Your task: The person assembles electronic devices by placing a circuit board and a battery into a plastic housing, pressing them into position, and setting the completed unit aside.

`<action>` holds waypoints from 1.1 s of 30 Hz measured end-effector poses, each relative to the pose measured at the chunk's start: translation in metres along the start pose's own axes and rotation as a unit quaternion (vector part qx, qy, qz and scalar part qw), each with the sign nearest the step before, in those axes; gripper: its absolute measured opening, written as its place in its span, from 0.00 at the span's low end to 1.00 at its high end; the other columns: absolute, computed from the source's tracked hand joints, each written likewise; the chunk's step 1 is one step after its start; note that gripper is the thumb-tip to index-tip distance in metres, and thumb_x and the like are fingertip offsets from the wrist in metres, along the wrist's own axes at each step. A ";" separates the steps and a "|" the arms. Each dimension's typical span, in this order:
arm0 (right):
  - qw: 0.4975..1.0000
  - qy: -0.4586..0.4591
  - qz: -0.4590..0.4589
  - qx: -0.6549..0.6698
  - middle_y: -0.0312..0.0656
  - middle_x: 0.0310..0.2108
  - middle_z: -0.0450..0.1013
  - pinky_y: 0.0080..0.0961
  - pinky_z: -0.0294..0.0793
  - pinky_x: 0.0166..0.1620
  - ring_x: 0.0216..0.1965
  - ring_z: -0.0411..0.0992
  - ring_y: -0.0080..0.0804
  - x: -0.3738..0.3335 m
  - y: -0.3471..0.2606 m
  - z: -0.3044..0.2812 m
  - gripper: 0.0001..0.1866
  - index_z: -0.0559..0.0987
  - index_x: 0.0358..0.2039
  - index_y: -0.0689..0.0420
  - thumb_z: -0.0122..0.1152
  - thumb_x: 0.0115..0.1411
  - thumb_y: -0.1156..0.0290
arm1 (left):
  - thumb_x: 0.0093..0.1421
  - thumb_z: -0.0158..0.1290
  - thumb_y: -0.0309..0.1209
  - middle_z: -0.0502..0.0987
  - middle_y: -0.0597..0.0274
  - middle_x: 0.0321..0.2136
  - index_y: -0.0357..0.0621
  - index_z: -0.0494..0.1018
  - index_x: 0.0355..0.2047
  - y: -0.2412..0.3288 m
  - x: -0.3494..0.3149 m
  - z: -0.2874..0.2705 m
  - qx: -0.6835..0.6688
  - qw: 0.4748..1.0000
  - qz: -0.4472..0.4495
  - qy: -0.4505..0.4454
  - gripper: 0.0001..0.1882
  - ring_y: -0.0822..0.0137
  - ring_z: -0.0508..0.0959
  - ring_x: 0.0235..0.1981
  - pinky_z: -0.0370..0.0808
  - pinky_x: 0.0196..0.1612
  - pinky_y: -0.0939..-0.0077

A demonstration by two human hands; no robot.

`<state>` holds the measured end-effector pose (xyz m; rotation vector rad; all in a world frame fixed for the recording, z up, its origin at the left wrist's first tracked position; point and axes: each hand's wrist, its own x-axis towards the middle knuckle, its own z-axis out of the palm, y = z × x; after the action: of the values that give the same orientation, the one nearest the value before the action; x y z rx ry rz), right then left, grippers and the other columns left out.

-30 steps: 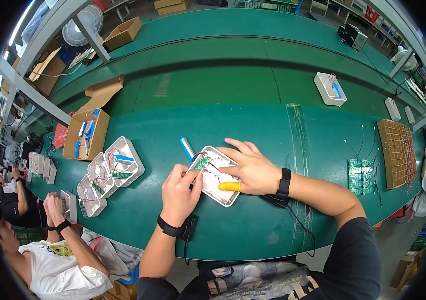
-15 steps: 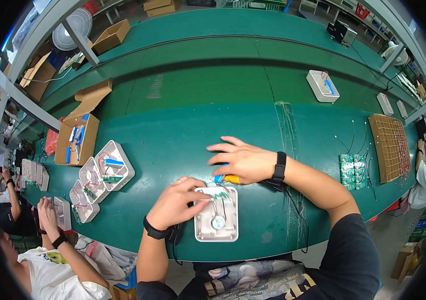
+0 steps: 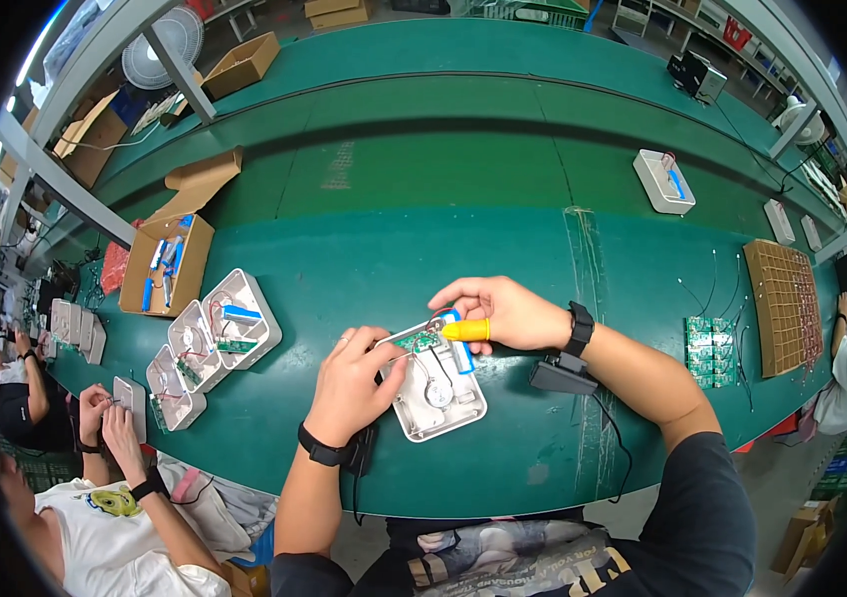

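In front of me, a shallow white plastic housing (image 3: 414,423) lies tilted on the green table. It contains a green circuit board (image 3: 418,341) at its far end and a round metallic disc (image 3: 438,395) on thin dark wires. My left hand (image 3: 349,386) is closed on the housing's left wall, thumb inside by the board. At the far right corner, my right hand (image 3: 518,313), a yellow cot on one finger, pinches a blue cylindrical battery (image 3: 464,358). This battery slants along the housing's right wall; red wire shows near its top.
Several open white housings (image 3: 259,343) with boards stand at left, beside a cardboard box (image 3: 205,254) of blue batteries. At right are green circuit boards (image 3: 710,348) with wires and a brown gridded tray (image 3: 772,298). Another housing (image 3: 650,184) sits farther back. A co-worker (image 3: 95,517) works at left.
My right hand has brought the blue battery from the table beyond the housing to its right wall. The housing has turned and moved slightly away from me. My left hand has shifted with it.
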<state>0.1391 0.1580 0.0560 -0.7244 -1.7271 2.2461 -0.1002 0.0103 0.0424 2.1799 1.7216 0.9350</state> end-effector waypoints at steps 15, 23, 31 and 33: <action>0.757 0.107 -0.298 -0.572 0.44 0.41 0.77 0.38 0.77 0.48 0.45 0.75 0.46 -0.010 0.012 0.038 0.18 0.87 0.43 0.60 0.79 0.53 0.68 | 0.58 0.65 0.31 0.82 0.52 0.46 0.46 0.83 0.38 -0.019 -0.009 0.011 0.014 0.999 0.035 0.038 0.08 0.48 0.81 0.47 0.82 0.47 0.56; 0.797 0.187 -0.252 -0.517 0.45 0.47 0.72 0.36 0.76 0.50 0.48 0.72 0.46 -0.011 0.015 0.049 0.22 0.81 0.47 0.60 0.78 0.51 0.76 | 0.64 0.62 0.34 0.77 0.59 0.40 0.47 0.80 0.33 -0.006 -0.011 0.014 0.007 0.999 0.017 0.031 0.06 0.54 0.79 0.41 0.80 0.40 0.57; 0.903 0.070 -0.129 -0.404 0.46 0.52 0.72 0.34 0.76 0.53 0.51 0.74 0.45 -0.015 0.002 0.037 0.23 0.78 0.49 0.59 0.76 0.53 0.78 | 0.63 0.63 0.34 0.77 0.60 0.38 0.47 0.79 0.33 -0.005 -0.014 0.006 -0.003 0.999 0.024 0.032 0.06 0.55 0.79 0.39 0.80 0.37 0.57; 0.885 0.110 -0.161 -0.422 0.47 0.54 0.72 0.37 0.76 0.56 0.52 0.74 0.48 -0.018 0.003 0.045 0.22 0.78 0.50 0.60 0.75 0.55 0.78 | 0.63 0.63 0.34 0.78 0.60 0.39 0.47 0.80 0.33 -0.002 -0.016 0.003 -0.004 0.999 0.018 0.046 0.06 0.55 0.80 0.40 0.80 0.38 0.59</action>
<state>0.1321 0.1105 0.0661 -0.7154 -2.4584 1.0853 -0.1018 -0.0033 0.0339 2.2007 1.7207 1.0643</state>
